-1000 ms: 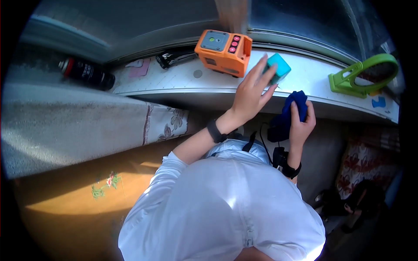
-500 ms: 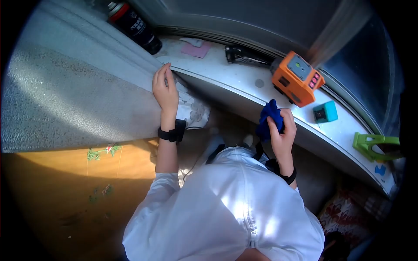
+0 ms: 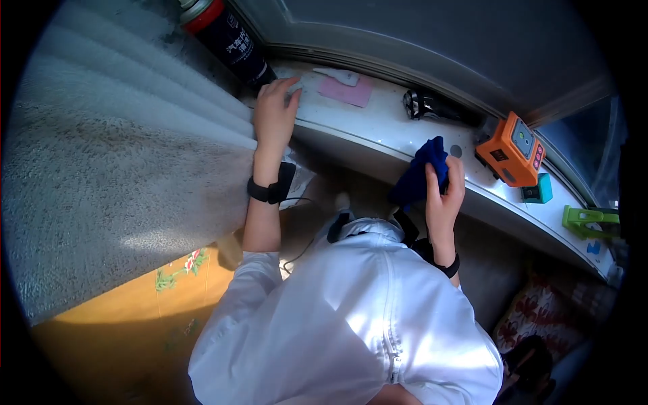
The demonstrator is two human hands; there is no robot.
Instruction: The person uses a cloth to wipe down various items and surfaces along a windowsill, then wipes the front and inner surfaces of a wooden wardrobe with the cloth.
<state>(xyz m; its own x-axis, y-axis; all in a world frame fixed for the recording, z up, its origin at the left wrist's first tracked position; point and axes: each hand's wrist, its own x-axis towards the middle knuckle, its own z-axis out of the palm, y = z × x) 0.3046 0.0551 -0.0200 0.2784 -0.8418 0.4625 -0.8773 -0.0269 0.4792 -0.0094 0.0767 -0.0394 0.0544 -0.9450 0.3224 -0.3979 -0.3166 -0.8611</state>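
My right hand (image 3: 444, 199) pinches a dark blue cloth (image 3: 420, 177), which hangs bunched in front of the sill's edge. At the left end of the white windowsill (image 3: 378, 133), my left hand (image 3: 274, 116) reaches over the edge with its thumb apart from the fingers. Just beyond those fingertips stands a dark spray can (image 3: 233, 44) with a red band; whether they touch it I cannot tell. A pink paper (image 3: 349, 90) with a whitish scrap (image 3: 337, 76) on it lies to the right of the left hand.
Along the sill sit a black and silver object (image 3: 432, 106), an orange laser level (image 3: 513, 154), a teal box (image 3: 537, 189) and a green clamp-like piece (image 3: 587, 221). A grey-white curtain (image 3: 135, 169) hangs at left, above an orange floral surface (image 3: 142, 297).
My left hand has moved up to the sill beside the spray can. The view has shifted, and the curtain's folds have changed. The blue cloth stays in my right hand.
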